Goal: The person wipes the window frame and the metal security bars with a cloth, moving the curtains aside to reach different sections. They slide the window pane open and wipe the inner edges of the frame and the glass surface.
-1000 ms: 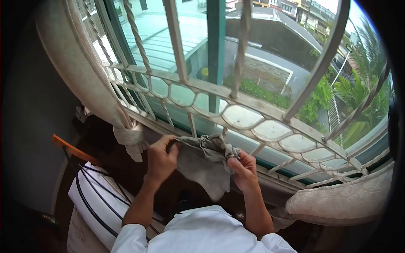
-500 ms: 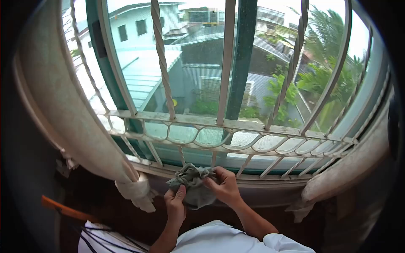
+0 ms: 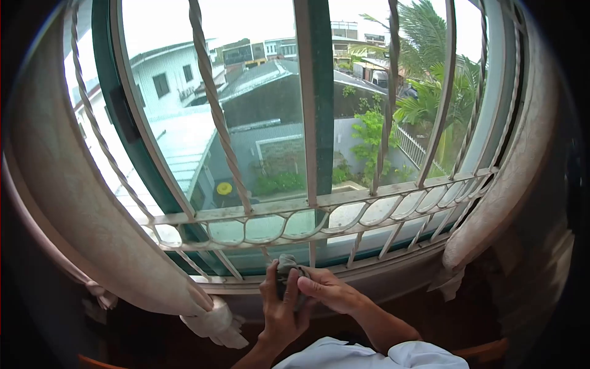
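A grey-green cloth (image 3: 286, 265) is bunched up between my two hands, just in front of the window sill. My left hand (image 3: 284, 307) holds it from the left and below, fingers pointing up around it. From the right, my right hand (image 3: 332, 289) grips the cloth, its thumb near the left hand's fingers. Most of the cloth is hidden by the fingers. Just beyond the hands stands the white metal window grille (image 3: 270, 214), with twisted bars and a band of loops.
A beige curtain (image 3: 104, 221) with a knotted end (image 3: 215, 323) hangs at the left. Another knotted curtain (image 3: 491, 215) is at the right. Behind the grille are green-framed sliding panes (image 3: 322, 123). An orange-brown wooden edge (image 3: 485, 352) shows low at the right.
The cloth has gone from loosely spread to a compact bundle. My hands have come closer together, the left with its fingers raised. The view has shifted, showing more outside.
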A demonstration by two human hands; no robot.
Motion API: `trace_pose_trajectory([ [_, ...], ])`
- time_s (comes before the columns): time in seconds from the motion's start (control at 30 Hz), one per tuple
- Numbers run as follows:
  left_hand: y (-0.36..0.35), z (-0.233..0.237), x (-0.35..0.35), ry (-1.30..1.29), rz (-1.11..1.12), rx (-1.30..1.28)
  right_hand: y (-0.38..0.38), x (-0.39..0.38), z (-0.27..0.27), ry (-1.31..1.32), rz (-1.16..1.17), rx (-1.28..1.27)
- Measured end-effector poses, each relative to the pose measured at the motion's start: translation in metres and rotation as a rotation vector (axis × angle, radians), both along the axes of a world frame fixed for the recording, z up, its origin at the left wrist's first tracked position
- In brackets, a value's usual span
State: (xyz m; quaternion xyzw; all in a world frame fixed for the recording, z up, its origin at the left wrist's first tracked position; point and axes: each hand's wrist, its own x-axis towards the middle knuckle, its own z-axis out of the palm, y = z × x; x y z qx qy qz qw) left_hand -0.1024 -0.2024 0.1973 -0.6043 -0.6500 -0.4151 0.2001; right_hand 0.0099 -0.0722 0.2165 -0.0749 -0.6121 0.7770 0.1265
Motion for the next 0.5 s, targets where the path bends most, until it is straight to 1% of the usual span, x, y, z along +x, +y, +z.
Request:
trace_pose_trajectory([
  [0.03,0.005,-0.001,-0.007,-0.020,0.005,0.130,0.000,-0.001,0.013,0.048,0.048,0.161],
  [0.07,0.008,0.001,-0.011,-0.044,0.008,0.263,-0.002,0.002,0.033,0.064,0.049,0.170],
  [0.13,0.011,0.026,-0.018,-0.005,0.043,0.327,-0.003,0.010,0.068,0.204,-0.121,0.445],
  [0.2,0.021,0.057,-0.019,0.026,0.093,0.391,0.015,0.014,0.081,0.369,-0.666,0.965],
  [0.27,0.044,0.093,-0.016,-0.049,0.044,0.623,0.031,0.017,0.079,0.368,-1.053,0.963],
  [0.33,0.076,0.141,-0.007,0.230,0.157,0.664,0.049,0.019,0.085,0.459,-1.275,1.093],
  [0.37,0.097,0.155,-0.003,0.157,0.140,0.630,0.059,0.016,0.089,0.493,-1.350,1.197],
  [0.4,0.116,0.159,0.000,0.088,0.122,0.597,0.069,0.014,0.090,0.530,-1.427,1.298],
  [0.43,0.131,0.149,0.003,0.091,0.136,0.603,0.075,0.014,0.088,0.543,-1.414,1.297],
  [0.5,0.158,0.126,0.002,0.170,0.364,0.546,0.089,0.015,0.085,0.453,-1.417,1.372],
])
